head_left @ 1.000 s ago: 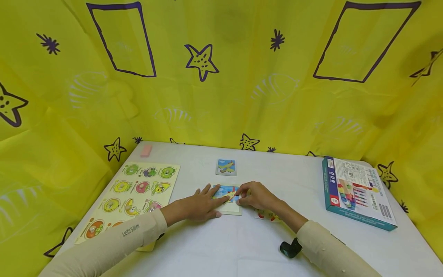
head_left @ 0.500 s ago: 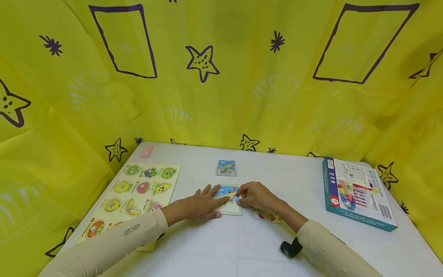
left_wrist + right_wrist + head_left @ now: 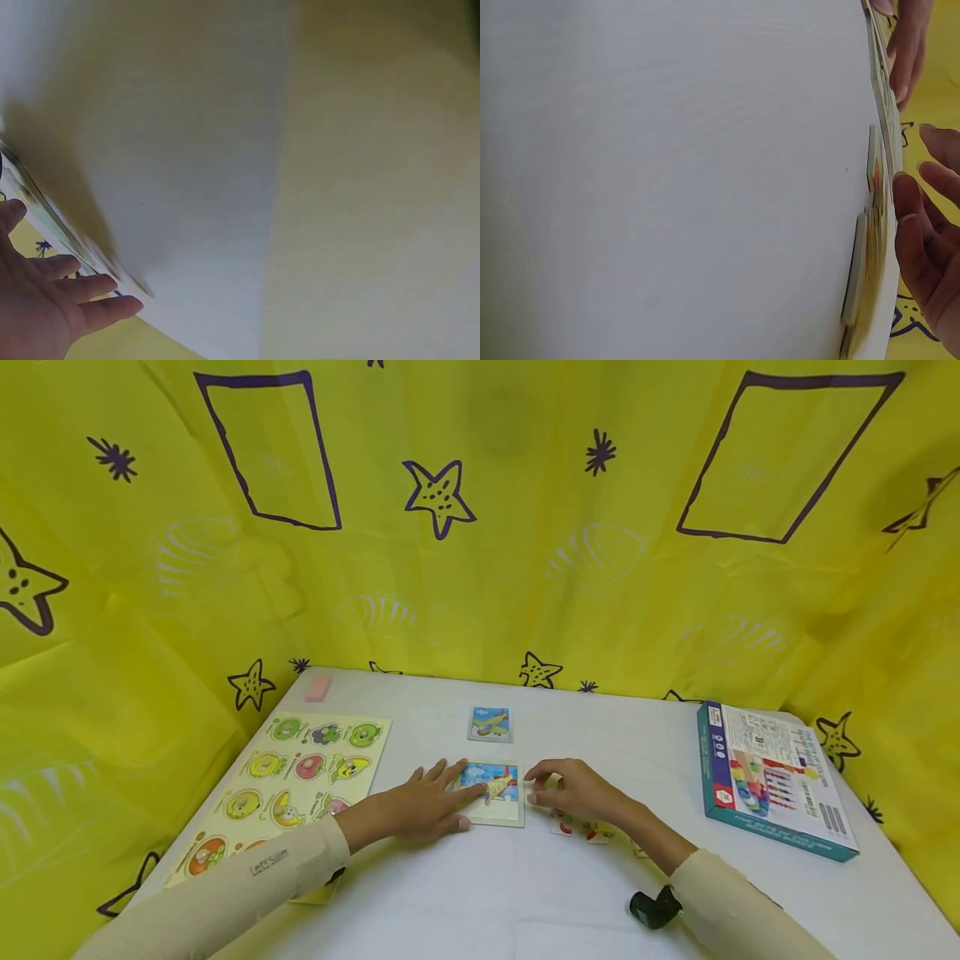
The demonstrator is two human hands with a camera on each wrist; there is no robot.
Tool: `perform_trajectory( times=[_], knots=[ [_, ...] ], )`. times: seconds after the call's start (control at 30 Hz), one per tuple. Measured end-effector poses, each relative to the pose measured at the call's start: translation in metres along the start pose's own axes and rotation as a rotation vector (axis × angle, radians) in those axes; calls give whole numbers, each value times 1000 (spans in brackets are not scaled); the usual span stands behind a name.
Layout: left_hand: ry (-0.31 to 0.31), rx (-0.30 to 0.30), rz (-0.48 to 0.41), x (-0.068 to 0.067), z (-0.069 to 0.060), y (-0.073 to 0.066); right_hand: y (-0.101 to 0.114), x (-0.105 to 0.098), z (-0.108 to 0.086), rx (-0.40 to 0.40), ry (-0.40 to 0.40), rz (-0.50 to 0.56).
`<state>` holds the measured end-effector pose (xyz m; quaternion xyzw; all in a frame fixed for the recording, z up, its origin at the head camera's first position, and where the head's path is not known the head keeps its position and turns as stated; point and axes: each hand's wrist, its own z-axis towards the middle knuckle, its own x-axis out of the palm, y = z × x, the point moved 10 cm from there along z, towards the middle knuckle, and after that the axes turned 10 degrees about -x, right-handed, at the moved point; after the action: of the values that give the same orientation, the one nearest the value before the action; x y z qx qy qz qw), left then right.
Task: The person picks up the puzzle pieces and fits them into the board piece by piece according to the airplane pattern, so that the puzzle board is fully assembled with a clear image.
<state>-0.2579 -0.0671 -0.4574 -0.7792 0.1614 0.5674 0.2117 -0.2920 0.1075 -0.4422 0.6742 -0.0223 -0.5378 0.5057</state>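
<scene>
A small puzzle tray (image 3: 498,815) lies mid-table in the head view. Airplane puzzle pieces (image 3: 508,782) fill its upper part; its lower part is bare. My left hand (image 3: 424,803) reaches in from the left, fingers straight, a fingertip touching the airplane picture. In the left wrist view, that hand's fingers (image 3: 86,289) spread beside the tray's edge. Just right of the tray hovers my right hand (image 3: 576,789), fingers loosely bent and holding nothing. Loose puzzle pieces (image 3: 577,829) lie partly hidden beneath it; the right wrist view shows stacked pieces (image 3: 861,262) edge-on.
Behind the tray lies a small airplane picture card (image 3: 491,725). A fruit board (image 3: 309,767) is at left, a pink block (image 3: 318,688) at the back left corner. A teal-edged box (image 3: 776,781) sits at right; a black object (image 3: 655,907) is near the right sleeve.
My right hand has let go of the puzzle piece at the tray's right edge and drawn back to the right. My left hand has slid slightly left, uncovering more of the picture.
</scene>
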Motion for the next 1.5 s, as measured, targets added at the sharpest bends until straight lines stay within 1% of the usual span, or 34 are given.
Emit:
perform_trajectory(
  times=[0.17,0.27,0.4,0.47,0.53,0.6,0.7,0.93,1.07,1.23,1.5],
  knots=[
    [-9,-17,1,1,-3,7,-8,-9,-17,54,-21,-25],
    [-12,-31,7,1,-3,11,-12,-13,-26,67,-34,-55],
    [-10,-41,10,1,-2,14,-14,-11,-37,83,-19,-32],
    [-7,-48,4,1,-2,15,-15,-10,-41,88,-9,-37],
    [-3,-55,4,1,-2,16,-15,-10,-43,97,-7,-55],
    [-1,-61,-2,2,-2,17,-14,-11,-45,102,-4,-101],
    [0,-63,-5,2,-2,18,-13,-10,-46,107,3,-128],
    [6,-60,-12,2,-1,17,-12,-9,-46,95,0,-130],
    [7,-57,-15,2,-2,17,-11,-7,-46,93,4,-102],
    [10,-60,-24,2,-2,17,-9,-4,-44,87,34,-33],
    [5,-55,-15,2,-2,16,-3,4,-40,9,76,59]
  ],
)
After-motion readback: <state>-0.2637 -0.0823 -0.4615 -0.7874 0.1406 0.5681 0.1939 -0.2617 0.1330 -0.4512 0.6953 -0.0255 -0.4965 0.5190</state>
